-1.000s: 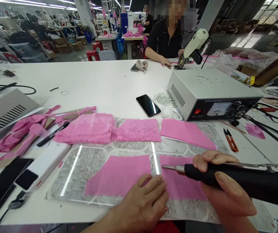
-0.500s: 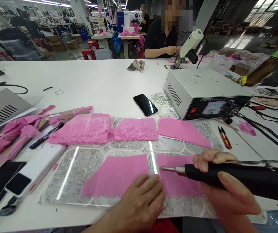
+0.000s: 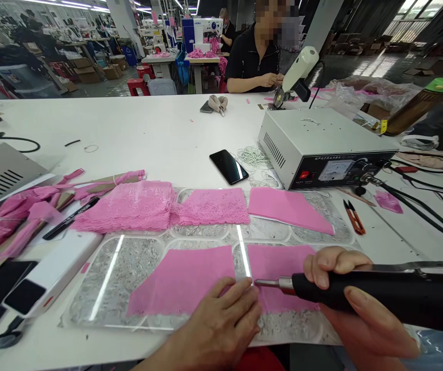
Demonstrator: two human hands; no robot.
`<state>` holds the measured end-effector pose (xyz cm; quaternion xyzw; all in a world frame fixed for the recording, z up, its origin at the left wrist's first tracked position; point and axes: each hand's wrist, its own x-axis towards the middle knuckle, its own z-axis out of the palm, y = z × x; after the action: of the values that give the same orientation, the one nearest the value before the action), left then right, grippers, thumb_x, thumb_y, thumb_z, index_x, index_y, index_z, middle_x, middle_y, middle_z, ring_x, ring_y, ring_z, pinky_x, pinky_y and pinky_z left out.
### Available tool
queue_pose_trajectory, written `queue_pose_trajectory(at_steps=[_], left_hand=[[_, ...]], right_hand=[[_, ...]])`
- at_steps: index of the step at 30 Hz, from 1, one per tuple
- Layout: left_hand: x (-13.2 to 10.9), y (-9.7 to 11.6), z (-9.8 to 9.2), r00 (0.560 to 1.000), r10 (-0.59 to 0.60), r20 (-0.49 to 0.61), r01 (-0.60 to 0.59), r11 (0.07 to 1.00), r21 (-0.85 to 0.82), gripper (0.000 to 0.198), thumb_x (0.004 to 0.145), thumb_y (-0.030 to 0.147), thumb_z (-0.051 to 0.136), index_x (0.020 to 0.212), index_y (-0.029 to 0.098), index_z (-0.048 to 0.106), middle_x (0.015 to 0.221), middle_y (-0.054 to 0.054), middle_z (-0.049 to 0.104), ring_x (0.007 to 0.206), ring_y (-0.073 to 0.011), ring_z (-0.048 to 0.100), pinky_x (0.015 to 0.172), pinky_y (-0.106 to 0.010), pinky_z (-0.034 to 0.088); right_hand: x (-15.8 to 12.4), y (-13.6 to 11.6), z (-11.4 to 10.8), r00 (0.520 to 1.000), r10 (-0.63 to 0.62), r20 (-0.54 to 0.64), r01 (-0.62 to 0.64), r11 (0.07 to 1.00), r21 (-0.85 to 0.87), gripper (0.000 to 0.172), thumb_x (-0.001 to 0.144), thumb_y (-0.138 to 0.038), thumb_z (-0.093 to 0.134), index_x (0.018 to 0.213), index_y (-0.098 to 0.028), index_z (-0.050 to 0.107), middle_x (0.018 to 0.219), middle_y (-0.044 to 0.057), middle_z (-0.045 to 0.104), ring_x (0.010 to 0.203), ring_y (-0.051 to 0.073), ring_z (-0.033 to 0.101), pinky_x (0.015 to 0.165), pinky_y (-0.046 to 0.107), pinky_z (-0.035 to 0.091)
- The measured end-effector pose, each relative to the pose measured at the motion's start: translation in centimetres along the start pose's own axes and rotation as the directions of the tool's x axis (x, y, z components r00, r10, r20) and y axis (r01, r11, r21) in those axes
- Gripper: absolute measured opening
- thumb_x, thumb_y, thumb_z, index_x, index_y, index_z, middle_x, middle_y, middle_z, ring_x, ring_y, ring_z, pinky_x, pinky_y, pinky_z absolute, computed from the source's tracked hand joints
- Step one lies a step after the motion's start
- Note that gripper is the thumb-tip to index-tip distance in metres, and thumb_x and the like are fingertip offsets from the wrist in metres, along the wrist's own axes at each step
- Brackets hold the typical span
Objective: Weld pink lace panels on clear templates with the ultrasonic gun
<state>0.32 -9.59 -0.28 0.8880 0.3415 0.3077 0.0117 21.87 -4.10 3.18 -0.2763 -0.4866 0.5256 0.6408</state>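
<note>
My left hand (image 3: 225, 319) lies flat with its fingers stretched out, over the lower right corner of a pink fabric piece (image 3: 186, 278). In my right hand (image 3: 345, 288) is a black handheld tool (image 3: 322, 281) with a slim metal tip, gripped around its barrel. The tip is at the left edge of a second pink fabric piece (image 3: 279, 257), close to my left fingertips. Both pieces lie on a clear template board (image 3: 101, 278) with a grey marbled look. Behind them are a lace stack (image 3: 129, 206), a smaller lace piece (image 3: 217, 206) and a plain pink stack (image 3: 287, 208).
A grey metal box (image 3: 322, 139) with a meter and cables stands at the back right. Orange thread snips (image 3: 354, 216), a phone (image 3: 228, 166), a marker (image 3: 70, 219) and a white device (image 3: 51, 273) lie around the board. A co-worker (image 3: 252, 62) sits across the table.
The tool tip has come down towards me along the fabric edge, nearer my left fingertips. My left hand stays in place. The whole view has shifted slightly.
</note>
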Motion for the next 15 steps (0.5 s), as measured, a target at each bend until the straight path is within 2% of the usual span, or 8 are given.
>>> queue_pose_trajectory(at_steps=[5,12,15], left_hand=[[0.09,-0.02,-0.04,1.000,0.000,0.005,0.000,1.000,0.000,0.018,0.097,0.020,0.052,0.104,0.012,0.066,0.110,-0.006,0.073,0.112,-0.0228,0.062,0.099,-0.035,0.045],[0.16,0.01,-0.01,1.000,-0.007,0.012,0.007,1.000,-0.010,0.019,0.098,0.020,0.050,0.106,0.012,0.066,0.109,-0.007,0.073,0.112,-0.0225,0.063,0.099,-0.036,0.046],[0.22,0.02,-0.26,1.000,-0.015,0.010,0.015,1.000,-0.015,0.019,0.098,0.020,0.050,0.106,0.012,0.065,0.110,-0.008,0.072,0.112,-0.0226,0.063,0.098,-0.036,0.047]], right_hand=[[-0.10,-0.19,0.08,1.000,0.001,-0.012,-0.001,0.999,-0.037,0.010,0.082,-0.030,0.066,0.089,-0.023,0.064,0.081,0.001,0.055,0.061,0.012,0.054,0.059,0.032,0.054],[0.22,-0.45,0.56,1.000,-0.008,0.030,0.009,0.999,-0.048,0.009,0.082,-0.028,0.068,0.084,-0.022,0.062,0.076,0.000,0.056,0.060,0.012,0.055,0.058,0.029,0.053],[0.35,-0.45,0.31,0.999,-0.018,-0.039,0.017,0.999,-0.027,0.011,0.079,-0.030,0.069,0.085,-0.022,0.064,0.077,0.000,0.057,0.059,0.012,0.054,0.057,0.031,0.052]])
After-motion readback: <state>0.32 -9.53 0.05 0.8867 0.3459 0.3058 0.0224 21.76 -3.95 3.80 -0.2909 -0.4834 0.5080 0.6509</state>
